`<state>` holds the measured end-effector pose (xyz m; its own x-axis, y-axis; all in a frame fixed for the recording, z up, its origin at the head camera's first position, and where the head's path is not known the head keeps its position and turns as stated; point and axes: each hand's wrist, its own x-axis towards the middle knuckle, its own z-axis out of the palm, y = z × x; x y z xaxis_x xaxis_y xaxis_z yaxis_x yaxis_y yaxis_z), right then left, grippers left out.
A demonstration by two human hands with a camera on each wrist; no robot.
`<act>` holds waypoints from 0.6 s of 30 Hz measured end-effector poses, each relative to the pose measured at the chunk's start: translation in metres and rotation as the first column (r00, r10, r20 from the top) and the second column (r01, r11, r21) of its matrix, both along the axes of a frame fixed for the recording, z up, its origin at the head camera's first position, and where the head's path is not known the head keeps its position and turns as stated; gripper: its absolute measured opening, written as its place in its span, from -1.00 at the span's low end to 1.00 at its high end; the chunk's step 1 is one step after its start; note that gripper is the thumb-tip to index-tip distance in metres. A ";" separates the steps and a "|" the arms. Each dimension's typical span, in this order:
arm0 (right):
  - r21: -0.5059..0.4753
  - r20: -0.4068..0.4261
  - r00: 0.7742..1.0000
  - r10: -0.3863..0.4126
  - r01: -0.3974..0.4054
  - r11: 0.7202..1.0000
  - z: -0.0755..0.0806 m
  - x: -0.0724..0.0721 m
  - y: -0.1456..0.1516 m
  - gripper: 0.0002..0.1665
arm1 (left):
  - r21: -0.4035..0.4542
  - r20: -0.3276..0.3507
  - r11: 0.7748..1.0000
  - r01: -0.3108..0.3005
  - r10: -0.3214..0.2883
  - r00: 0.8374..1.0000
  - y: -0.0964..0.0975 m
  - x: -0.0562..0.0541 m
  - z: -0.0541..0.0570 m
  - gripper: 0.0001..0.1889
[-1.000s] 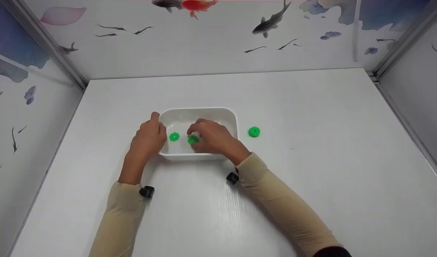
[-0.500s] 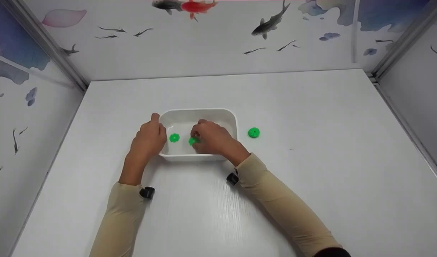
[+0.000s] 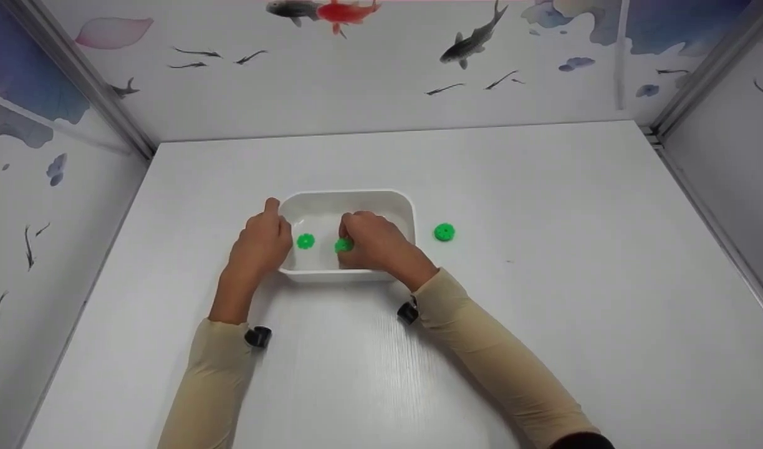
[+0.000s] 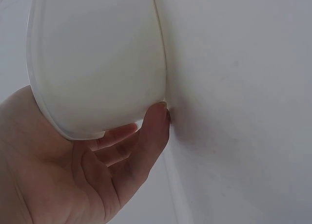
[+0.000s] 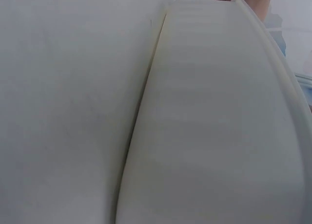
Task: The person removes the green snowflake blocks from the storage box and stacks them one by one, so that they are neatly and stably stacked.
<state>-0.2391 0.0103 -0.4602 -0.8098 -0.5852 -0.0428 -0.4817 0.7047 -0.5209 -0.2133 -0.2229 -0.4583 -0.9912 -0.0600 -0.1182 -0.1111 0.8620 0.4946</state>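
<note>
A white plastic tray (image 3: pixel 331 272) stands on the table, and my left hand (image 3: pixel 261 242) grips its left end. In the left wrist view the fingers (image 4: pixel 155 129) curl under the tray's outer wall. Inside the tray, my right hand (image 3: pixel 375 241) pinches a green flower-shaped disc (image 3: pixel 342 245), partly hidden by the fingers. Left of it, a second green flower-shaped disc (image 3: pixel 305 241) lies on the tray floor. The right wrist view shows the tray's outer wall (image 5: pixel 209 121), not the right hand's fingers.
On the white table (image 3: pixel 575 280), right of the tray, lies a thicker green round piece (image 3: pixel 444 232) with a notched edge. White panels with painted fish (image 3: pixel 475 40) enclose the back and sides.
The right hand's fingers have closed in around the green flower-shaped disc, which has shifted slightly to the right inside the tray. The left hand stays on the tray's end.
</note>
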 end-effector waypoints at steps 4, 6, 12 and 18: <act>0.003 -0.026 1.000 0.018 -0.018 1.000 -0.001 0.000 -0.001 -0.46 | -0.003 -0.003 1.000 0.004 -0.004 1.000 0.000 0.000 0.000 -0.45; 0.004 -0.043 0.999 0.027 -0.027 1.000 -0.001 0.000 -0.001 -0.47 | -0.002 -0.004 1.000 0.006 -0.006 1.000 0.000 0.000 0.000 -0.46; -0.006 -0.094 0.996 0.010 -0.011 1.000 -0.002 -0.001 -0.001 -0.67 | -0.010 -0.014 1.000 0.009 -0.009 1.000 0.000 0.000 0.000 -0.46; -0.024 -0.110 0.994 -0.022 0.020 1.000 -0.001 -0.002 -0.002 -0.66 | -0.018 -0.035 1.000 0.011 -0.012 0.999 0.000 -0.001 0.000 -0.47</act>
